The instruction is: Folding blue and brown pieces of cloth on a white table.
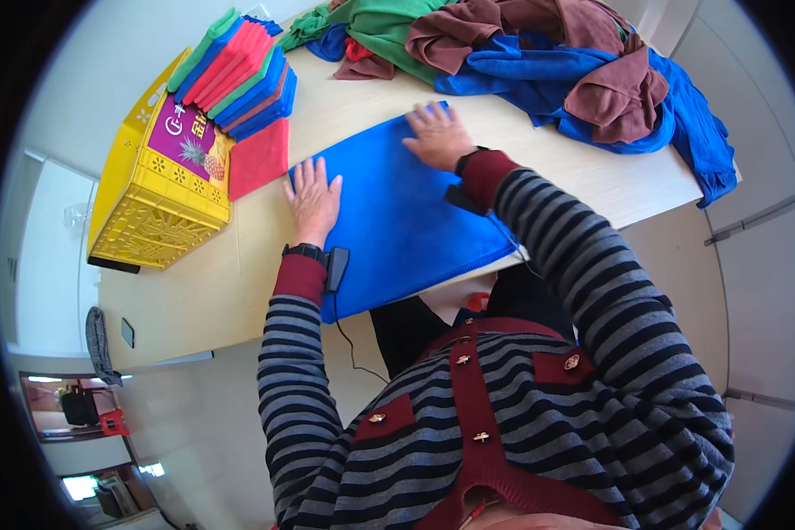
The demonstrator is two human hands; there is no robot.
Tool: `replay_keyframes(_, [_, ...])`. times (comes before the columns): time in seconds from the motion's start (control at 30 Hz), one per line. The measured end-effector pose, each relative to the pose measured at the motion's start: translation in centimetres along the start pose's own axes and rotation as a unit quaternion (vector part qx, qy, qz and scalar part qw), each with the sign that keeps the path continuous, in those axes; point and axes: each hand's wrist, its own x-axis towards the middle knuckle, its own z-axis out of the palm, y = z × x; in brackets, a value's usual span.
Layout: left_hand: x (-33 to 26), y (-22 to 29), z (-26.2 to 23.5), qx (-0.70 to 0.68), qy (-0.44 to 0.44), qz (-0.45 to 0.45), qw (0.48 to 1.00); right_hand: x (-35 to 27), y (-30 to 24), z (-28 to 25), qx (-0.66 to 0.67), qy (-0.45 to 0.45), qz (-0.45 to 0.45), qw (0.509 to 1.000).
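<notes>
Currently pressing a blue cloth (406,212) flat on the bench (238,291), at the near edge, with its lower border hanging slightly over that edge. Resting the left hand (314,196) palm down on the cloth's left border, fingers spread and released, grasping nothing. Laying the right hand (437,134) flat on the cloth's far corner, fingers likewise spread and unclenched, touching the fabric only. Wearing a dark band with a small device at each wrist, and striped grey and dark red sleeves. Standing toward the bench's left edge: a yellow crate (155,199), carrying a stack of folded cloths (238,75) in red, blue and green. Lying just beside the crate and near the left hand: a single red cloth (258,159), flat on the bench. Heaping along the far edge: a loose pile of cloths (548,71) in green, brown and blue, reaching to the right corner and drooping over it.
</notes>
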Motion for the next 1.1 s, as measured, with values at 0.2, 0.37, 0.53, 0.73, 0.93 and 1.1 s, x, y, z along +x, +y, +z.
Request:
replay_keyframes(0.2, [3.1,2.2,1.7,-0.058,0.009,0.068,0.996,2.2,-4.0,0.8,0.069,0.002,-0.083,0.994])
replay_keyframes(0.37, [2.8,-0.6,2.7,-0.052,-0.024,0.002,0.998,2.5,-1.3,2.4,0.055,0.020,-0.033,0.998])
replay_keyframes(0.53, [2.4,-2.6,3.2,-0.059,-0.017,-0.057,0.997,2.5,2.0,3.2,0.056,0.049,0.029,0.997])
replay_keyframes(0.73, [1.1,-3.0,2.8,-0.062,-0.008,-0.104,0.993,0.0,6.2,3.4,0.049,0.062,0.055,0.995])
replay_keyframes(0.93, [-3.4,-5.2,1.6,-0.069,-0.016,-0.130,0.989,-3.3,8.6,1.3,0.025,-0.014,0.055,0.998])
replay_keyframes(1.1, [-9.1,-1.0,-1.0,-0.020,-0.001,-0.032,0.999,-9.2,1.9,-0.6,0.049,0.056,-0.077,0.994])
